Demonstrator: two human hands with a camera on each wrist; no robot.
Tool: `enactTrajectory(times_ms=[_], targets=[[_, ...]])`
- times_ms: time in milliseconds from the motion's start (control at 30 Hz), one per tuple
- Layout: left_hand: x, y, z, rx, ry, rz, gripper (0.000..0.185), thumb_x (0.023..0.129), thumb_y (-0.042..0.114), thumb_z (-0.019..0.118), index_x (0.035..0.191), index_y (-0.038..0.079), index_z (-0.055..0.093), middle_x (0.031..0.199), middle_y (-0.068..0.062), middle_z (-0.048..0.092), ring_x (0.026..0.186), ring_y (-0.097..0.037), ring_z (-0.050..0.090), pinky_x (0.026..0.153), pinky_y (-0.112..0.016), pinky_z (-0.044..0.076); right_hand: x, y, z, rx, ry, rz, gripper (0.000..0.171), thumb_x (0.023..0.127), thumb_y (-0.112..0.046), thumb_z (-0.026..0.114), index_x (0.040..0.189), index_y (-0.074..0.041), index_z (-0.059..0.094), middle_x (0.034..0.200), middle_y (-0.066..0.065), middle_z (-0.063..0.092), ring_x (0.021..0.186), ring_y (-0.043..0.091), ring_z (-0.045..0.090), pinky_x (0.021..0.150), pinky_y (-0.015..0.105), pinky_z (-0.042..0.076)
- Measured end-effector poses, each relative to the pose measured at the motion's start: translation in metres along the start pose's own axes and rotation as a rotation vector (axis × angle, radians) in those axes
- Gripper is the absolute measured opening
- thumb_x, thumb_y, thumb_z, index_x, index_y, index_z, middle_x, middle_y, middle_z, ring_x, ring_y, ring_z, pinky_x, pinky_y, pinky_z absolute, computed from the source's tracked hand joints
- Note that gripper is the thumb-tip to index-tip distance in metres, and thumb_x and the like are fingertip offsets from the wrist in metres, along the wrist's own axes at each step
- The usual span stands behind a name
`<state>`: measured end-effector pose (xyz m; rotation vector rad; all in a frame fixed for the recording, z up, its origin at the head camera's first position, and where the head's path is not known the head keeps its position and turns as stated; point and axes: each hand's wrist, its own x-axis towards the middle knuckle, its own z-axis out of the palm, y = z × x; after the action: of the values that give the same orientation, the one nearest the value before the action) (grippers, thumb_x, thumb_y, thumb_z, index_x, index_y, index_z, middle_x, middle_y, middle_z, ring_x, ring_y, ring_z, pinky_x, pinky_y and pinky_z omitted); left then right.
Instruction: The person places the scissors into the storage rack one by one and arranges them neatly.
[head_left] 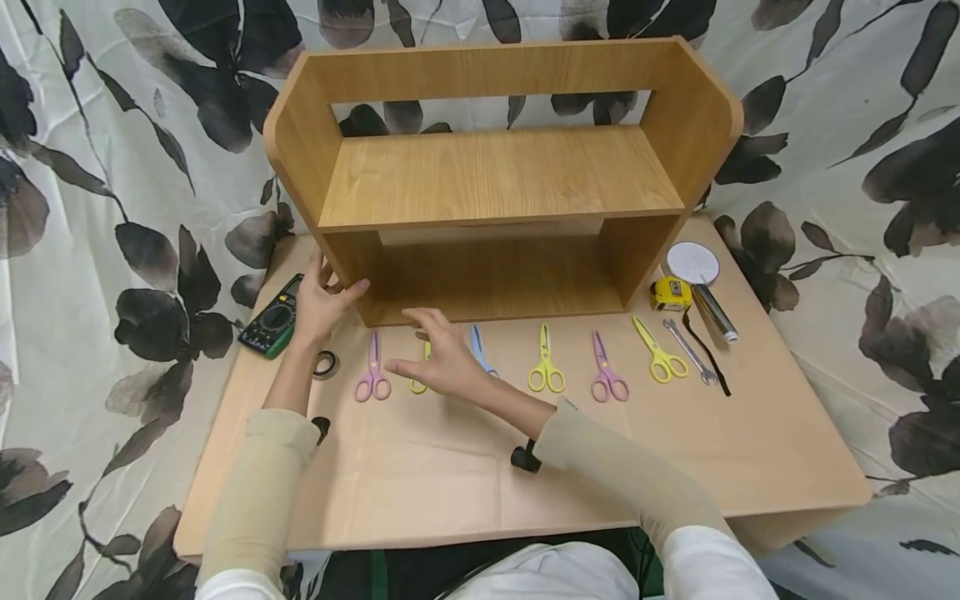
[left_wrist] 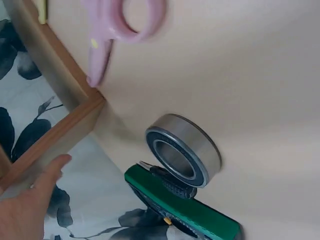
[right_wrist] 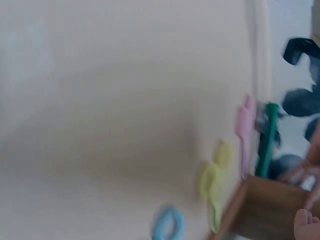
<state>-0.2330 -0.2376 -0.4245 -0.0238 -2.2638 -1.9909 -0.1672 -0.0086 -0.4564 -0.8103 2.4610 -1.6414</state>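
The shelf is apparently being positioned; the left hand is spread beside it, the right hand held relaxed, empty; two-handed support seems required.

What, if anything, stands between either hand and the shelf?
Nothing visible: the left hand is by the left side of the shelf, the right hand near its front edge; yellow scissors lie below.

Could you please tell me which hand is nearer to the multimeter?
Left. The left hand is just right of the multimeter, by the left side of the wooden shelf; the right hand is farther right, in front of the shelf.
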Motion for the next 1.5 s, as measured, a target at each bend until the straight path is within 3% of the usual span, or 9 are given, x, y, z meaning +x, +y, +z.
enactTrajectory(times_ms=[67, 133, 200, 500, 633, 733, 900, 1067, 1500], targets=[[-0.002, -0.001, 0.001, 0.011, -0.016, -0.021, 0.090, 0.093, -0.006, 0.069, 0.165, 0.031, 0.030, 0.167, -0.021, 0.034, 0.143, -0.055, 0.044, 0.094, -0.031, 0.061, 0.001, 0.005, 0.014, 0.040, -0.006, 0.030, 0.082, 0.084, -0.022, 0.090, 0.151, -0.004, 0.047, 0.146, 0.014, 0.052, 0.136, 0.028, 0.056, 0.114, 0.028, 0.050], [-0.004, 0.000, 0.003, 0.021, -0.019, -0.037, 0.079, 0.095, -0.005, 0.065, 0.163, 0.023, 0.036, 0.162, -0.027, 0.039, 0.139, -0.057, 0.046, 0.080, -0.020, 0.058, 0.001, 0.009, 0.026, 0.060, -0.018, 0.056, 0.082, 0.082, -0.020, 0.091, 0.150, -0.003, 0.048, 0.144, 0.013, 0.055, 0.135, 0.029, 0.057, 0.114, 0.025, 0.049], [-0.004, 0.000, 0.004, 0.028, -0.020, -0.051, 0.071, 0.097, -0.005, 0.061, 0.161, 0.016, 0.037, 0.160, -0.030, 0.039, 0.139, -0.057, 0.046, 0.074, -0.016, 0.055, 0.002, 0.013, 0.037, 0.067, -0.031, 0.075, 0.082, 0.081, -0.018, 0.091, 0.149, -0.001, 0.048, 0.144, 0.015, 0.056, 0.135, 0.029, 0.058, 0.114, 0.024, 0.048], [-0.003, -0.011, 0.005, 0.055, -0.018, -0.076, 0.068, 0.100, -0.003, 0.059, 0.161, 0.016, 0.036, 0.162, -0.025, 0.040, 0.140, -0.050, 0.049, 0.080, -0.016, 0.054, 0.004, 0.032, 0.070, 0.183, -0.057, 0.225, 0.079, 0.081, -0.011, 0.089, 0.147, 0.002, 0.048, 0.142, 0.017, 0.057, 0.134, 0.029, 0.058, 0.117, 0.032, 0.047], [-0.009, -0.001, 0.008, 0.059, -0.026, -0.083, 0.067, 0.100, -0.004, 0.058, 0.161, 0.011, 0.036, 0.161, -0.027, 0.041, 0.140, -0.050, 0.049, 0.081, -0.017, 0.055, 0.003, 0.041, 0.080, 0.205, -0.053, 0.278, 0.078, 0.080, -0.009, 0.090, 0.145, 0.004, 0.049, 0.139, 0.018, 0.058, 0.133, 0.029, 0.060, 0.116, 0.028, 0.048], [-0.009, 0.001, 0.008, 0.067, -0.026, -0.084, 0.067, 0.100, -0.003, 0.057, 0.161, 0.013, 0.036, 0.162, -0.026, 0.040, 0.142, -0.049, 0.048, 0.095, -0.034, 0.060, 0.005, 0.045, 0.086, 0.204, -0.045, 0.282, 0.075, 0.079, -0.006, 0.089, 0.142, 0.007, 0.050, 0.136, 0.019, 0.059, 0.130, 0.029, 0.061, 0.114, 0.025, 0.049], [-0.006, -0.002, 0.007, 0.052, -0.034, -0.072, 0.067, 0.101, -0.003, 0.056, 0.162, 0.017, 0.036, 0.164, -0.027, 0.036, 0.143, -0.054, 0.043, 0.112, -0.067, 0.043, 0.009, 0.045, 0.093, 0.120, -0.032, 0.285, 0.070, 0.079, -0.003, 0.088, 0.139, 0.005, 0.053, 0.130, 0.017, 0.062, 0.124, 0.026, 0.063, 0.110, 0.022, 0.051], [-0.004, -0.004, 0.006, 0.046, -0.035, -0.077, 0.067, 0.101, -0.002, 0.056, 0.162, 0.018, 0.036, 0.164, -0.026, 0.036, 0.144, -0.053, 0.042, 0.113, -0.068, 0.042, 0.009, 0.041, 0.099, -0.032, -0.021, 0.299, 0.068, 0.077, -0.005, 0.088, 0.137, 0.000, 0.057, 0.126, 0.010, 0.064, 0.119, 0.021, 0.064, 0.106, 0.023, 0.052], [-0.005, -0.005, 0.005, 0.045, -0.040, -0.078, 0.068, 0.102, -0.003, 0.055, 0.163, 0.016, 0.033, 0.165, -0.025, 0.035, 0.145, -0.051, 0.043, 0.114, -0.067, 0.041, 0.010, 0.030, 0.108, -0.158, 0.024, 0.317, 0.060, 0.078, 0.007, 0.081, 0.133, 0.000, 0.058, 0.123, 0.011, 0.063, 0.114, 0.022, 0.064, 0.099, 0.021, 0.056]])
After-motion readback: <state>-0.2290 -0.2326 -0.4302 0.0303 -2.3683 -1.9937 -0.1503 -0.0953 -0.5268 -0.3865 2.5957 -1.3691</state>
